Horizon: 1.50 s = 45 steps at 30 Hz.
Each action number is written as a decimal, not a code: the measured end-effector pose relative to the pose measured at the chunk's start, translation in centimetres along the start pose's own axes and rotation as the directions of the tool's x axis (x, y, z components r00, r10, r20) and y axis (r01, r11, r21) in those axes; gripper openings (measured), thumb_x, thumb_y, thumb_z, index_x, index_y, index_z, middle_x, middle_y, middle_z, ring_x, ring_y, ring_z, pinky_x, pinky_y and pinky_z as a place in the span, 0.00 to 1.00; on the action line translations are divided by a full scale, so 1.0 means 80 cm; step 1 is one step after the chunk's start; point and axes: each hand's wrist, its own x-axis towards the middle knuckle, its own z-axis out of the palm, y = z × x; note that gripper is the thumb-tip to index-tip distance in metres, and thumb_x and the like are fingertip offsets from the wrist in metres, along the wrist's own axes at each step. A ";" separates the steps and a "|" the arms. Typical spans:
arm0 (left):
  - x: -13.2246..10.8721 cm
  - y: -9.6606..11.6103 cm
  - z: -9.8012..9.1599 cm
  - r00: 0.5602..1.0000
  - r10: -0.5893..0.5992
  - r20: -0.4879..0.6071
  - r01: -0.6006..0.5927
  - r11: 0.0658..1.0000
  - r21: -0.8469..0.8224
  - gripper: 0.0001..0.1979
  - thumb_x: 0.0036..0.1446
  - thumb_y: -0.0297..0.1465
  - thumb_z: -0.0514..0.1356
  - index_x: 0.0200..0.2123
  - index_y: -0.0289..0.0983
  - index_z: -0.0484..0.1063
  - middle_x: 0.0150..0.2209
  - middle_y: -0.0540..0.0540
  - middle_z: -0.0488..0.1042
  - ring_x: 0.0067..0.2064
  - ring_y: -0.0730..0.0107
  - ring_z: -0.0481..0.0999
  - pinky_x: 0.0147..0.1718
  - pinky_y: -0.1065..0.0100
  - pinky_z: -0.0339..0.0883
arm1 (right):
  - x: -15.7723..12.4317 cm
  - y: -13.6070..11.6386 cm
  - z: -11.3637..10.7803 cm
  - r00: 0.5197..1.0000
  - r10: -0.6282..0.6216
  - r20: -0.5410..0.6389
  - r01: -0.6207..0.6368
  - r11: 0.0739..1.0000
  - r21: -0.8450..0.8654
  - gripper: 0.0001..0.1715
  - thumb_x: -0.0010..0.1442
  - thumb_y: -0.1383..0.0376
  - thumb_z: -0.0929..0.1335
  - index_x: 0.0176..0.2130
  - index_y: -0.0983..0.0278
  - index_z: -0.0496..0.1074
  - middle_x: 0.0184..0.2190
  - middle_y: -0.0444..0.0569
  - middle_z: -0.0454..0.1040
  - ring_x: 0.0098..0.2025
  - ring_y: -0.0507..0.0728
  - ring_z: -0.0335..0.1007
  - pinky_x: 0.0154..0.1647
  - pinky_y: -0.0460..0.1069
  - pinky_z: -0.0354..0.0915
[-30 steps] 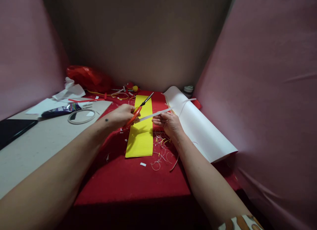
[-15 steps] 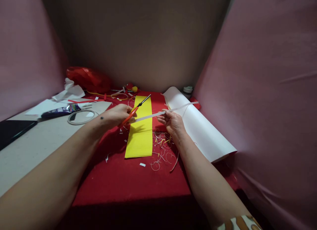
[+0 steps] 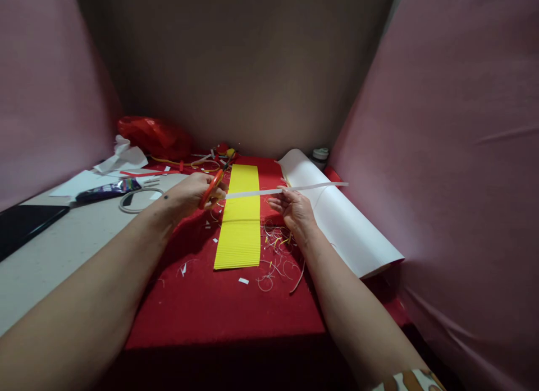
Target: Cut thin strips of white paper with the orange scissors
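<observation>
My left hand (image 3: 200,191) is closed around orange-handled scissors (image 3: 211,189), whose dark blades point up and away. Its fingertips also meet the left end of a narrow white strip (image 3: 248,194). My right hand (image 3: 297,205) pinches this strip between thumb and fingers near its middle, and the free end sticks out to the right. The strip spans above a yellow ridged sheet (image 3: 238,242), which lies lengthwise on the red cloth (image 3: 227,318). Behind my right hand, a red sheet (image 3: 269,177) lies beside the yellow one.
A rolled white sheet (image 3: 337,222) lies at the right. Thread scraps (image 3: 278,245) are scattered by my right wrist. On the left are a dark purple packet (image 3: 107,190), a cable loop (image 3: 141,201) and a black flat device (image 3: 29,225). A red plastic bag (image 3: 154,137) sits behind.
My left hand has shifted slightly left and up, and the scissors have turned more upright. The strip now lies nearer level, its right end lower. My right hand keeps its pinch.
</observation>
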 end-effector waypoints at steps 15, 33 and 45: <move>0.013 -0.017 0.003 0.999 0.038 0.025 -0.033 0.983 -0.183 0.10 0.39 0.25 0.62 0.29 0.35 0.68 0.17 0.53 0.63 0.16 0.79 0.59 0.16 0.72 0.47 | -0.007 -0.001 0.003 0.997 0.016 0.081 -0.013 0.999 -0.035 0.06 0.51 0.69 0.69 0.32 0.66 0.68 0.23 0.48 0.78 0.23 0.54 0.75 0.27 0.47 0.71; 0.001 -0.007 0.007 0.985 0.142 0.096 -0.171 0.871 0.460 0.06 0.41 0.35 0.58 0.22 0.38 0.66 0.21 0.50 0.67 0.24 0.70 0.64 0.21 0.70 0.51 | -0.006 0.019 0.007 0.995 0.053 0.083 -0.041 0.989 -0.145 0.01 0.49 0.72 0.68 0.26 0.68 0.69 0.21 0.50 0.76 0.21 0.52 0.73 0.25 0.47 0.72; -0.005 0.002 0.013 0.952 0.159 0.263 -0.299 0.676 0.673 0.14 0.48 0.40 0.56 0.17 0.40 0.59 0.19 0.49 0.64 0.21 0.72 0.60 0.21 0.68 0.47 | -0.003 0.016 0.002 0.999 0.011 0.041 -0.003 0.985 -0.173 0.01 0.48 0.72 0.67 0.25 0.67 0.68 0.21 0.49 0.75 0.21 0.52 0.72 0.27 0.50 0.72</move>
